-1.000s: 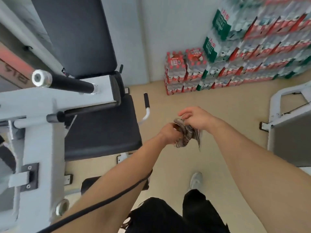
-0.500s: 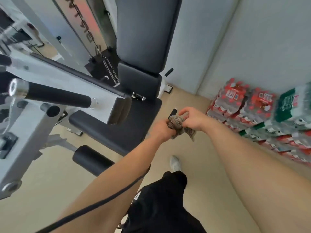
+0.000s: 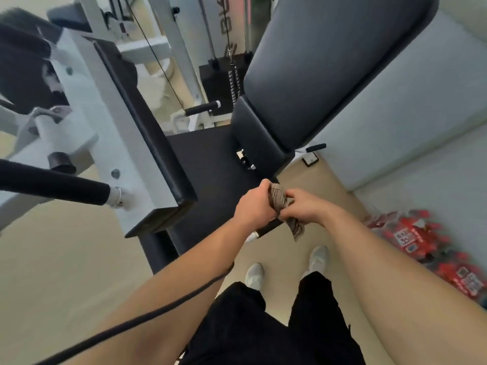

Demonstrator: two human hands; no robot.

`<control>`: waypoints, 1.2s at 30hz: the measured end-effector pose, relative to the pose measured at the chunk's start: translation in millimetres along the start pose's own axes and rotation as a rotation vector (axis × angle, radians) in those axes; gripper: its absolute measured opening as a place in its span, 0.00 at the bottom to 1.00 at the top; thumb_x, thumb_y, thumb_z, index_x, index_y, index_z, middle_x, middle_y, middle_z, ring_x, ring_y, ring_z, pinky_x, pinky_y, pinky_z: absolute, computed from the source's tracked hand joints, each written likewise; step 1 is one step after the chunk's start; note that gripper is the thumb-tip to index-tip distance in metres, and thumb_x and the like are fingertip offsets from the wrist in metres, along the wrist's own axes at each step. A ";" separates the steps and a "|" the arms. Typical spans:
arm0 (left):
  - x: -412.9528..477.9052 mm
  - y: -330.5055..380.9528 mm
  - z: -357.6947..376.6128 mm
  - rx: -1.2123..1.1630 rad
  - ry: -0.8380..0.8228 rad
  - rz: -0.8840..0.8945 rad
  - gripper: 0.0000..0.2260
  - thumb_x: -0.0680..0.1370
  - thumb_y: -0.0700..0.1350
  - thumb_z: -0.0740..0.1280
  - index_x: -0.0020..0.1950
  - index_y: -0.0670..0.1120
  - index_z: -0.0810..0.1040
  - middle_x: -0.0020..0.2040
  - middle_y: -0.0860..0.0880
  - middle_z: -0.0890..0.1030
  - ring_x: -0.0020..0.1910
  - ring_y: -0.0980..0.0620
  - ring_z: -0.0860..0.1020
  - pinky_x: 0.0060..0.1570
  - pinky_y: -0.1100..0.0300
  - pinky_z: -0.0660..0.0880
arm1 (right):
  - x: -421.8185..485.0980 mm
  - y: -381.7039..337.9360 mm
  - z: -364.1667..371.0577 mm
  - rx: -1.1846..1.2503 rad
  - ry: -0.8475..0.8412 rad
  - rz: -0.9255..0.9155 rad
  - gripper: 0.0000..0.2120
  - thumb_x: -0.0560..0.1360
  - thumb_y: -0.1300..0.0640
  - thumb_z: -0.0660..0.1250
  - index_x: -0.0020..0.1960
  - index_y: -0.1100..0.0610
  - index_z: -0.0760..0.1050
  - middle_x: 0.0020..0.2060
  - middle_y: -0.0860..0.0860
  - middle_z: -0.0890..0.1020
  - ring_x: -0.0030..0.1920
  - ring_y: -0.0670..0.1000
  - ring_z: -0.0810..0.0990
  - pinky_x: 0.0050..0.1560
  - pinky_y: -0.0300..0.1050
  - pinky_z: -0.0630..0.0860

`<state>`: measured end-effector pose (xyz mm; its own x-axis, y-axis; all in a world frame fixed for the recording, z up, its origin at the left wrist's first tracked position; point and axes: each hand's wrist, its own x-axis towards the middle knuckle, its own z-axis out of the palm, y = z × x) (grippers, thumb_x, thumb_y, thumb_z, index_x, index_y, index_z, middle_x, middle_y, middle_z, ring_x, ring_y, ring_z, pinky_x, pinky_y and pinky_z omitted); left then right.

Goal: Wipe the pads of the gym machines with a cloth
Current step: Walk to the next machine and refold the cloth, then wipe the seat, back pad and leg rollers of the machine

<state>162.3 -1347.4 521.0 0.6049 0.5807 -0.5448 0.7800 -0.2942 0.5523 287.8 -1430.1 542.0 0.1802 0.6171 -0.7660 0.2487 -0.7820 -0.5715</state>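
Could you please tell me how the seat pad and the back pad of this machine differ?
The seat pad lies flat, while the back pad rises steeply behind it. The seat pad looks matte black; the back pad shows a greyish sheen. The cloth, gripped by the left hand and right hand, is by the seat pad, well away from the back pad. Both are dark, smooth upholstery.

Left hand (image 3: 254,206) and right hand (image 3: 307,210) bare; both forearms bare to the frame edge. Thin black cable (image 3: 163,306) along left forearm. Black trousers (image 3: 250,333). Pale grey trainers (image 3: 254,275).
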 end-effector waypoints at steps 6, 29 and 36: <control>29.9 0.7 10.0 -0.121 0.092 -0.239 0.23 0.68 0.49 0.77 0.60 0.49 0.74 0.54 0.50 0.81 0.53 0.46 0.80 0.54 0.50 0.78 | 57.0 4.0 -40.9 -0.064 -0.164 -0.117 0.07 0.71 0.58 0.75 0.46 0.52 0.78 0.40 0.52 0.83 0.43 0.53 0.82 0.41 0.44 0.77; 121.4 -66.6 -85.6 -0.096 1.047 -0.515 0.11 0.70 0.51 0.74 0.41 0.51 0.72 0.41 0.56 0.78 0.37 0.56 0.75 0.32 0.64 0.66 | 210.4 -115.9 -67.6 0.027 0.341 -0.594 0.05 0.74 0.55 0.72 0.46 0.50 0.76 0.39 0.43 0.80 0.40 0.41 0.79 0.39 0.30 0.74; 147.4 -145.8 -24.8 0.377 0.849 -0.437 0.09 0.74 0.45 0.72 0.50 0.44 0.76 0.51 0.45 0.78 0.47 0.44 0.75 0.42 0.54 0.68 | 273.4 -38.1 1.9 -0.078 0.337 -0.407 0.06 0.75 0.57 0.67 0.51 0.51 0.79 0.48 0.48 0.83 0.47 0.49 0.81 0.43 0.41 0.75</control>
<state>133.8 -1200.1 375.8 0.0572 0.9968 0.0565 0.9932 -0.0626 0.0986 325.7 -1231.8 353.8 0.3471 0.8732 -0.3422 0.4297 -0.4724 -0.7696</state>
